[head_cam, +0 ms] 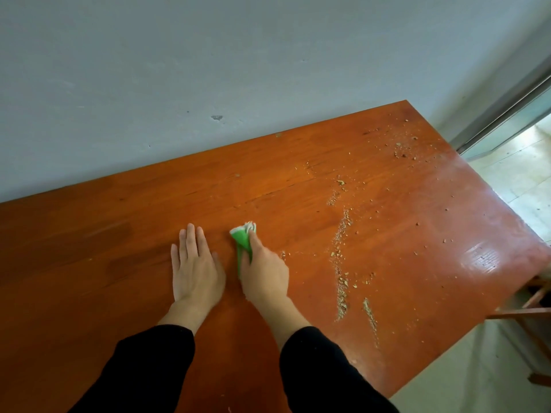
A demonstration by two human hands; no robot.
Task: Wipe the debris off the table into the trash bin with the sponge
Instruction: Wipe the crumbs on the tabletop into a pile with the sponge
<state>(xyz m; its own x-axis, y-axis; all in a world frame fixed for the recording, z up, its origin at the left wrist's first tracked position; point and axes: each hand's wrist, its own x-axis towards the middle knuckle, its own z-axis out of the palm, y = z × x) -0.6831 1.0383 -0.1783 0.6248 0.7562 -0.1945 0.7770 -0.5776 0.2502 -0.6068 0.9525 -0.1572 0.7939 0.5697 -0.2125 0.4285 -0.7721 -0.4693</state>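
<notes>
while left grip (195, 263) lies spread flat | right grip (262, 272) clamped on sponge (242, 238) | debris (341, 263) just right

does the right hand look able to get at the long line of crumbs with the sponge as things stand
Probably yes: the right hand holds the sponge just left of the crumb line, with only bare table between them.

A grey wall (208, 55) stands behind; wooden furniture (524, 312) sits on pale floor (447, 383).
</notes>
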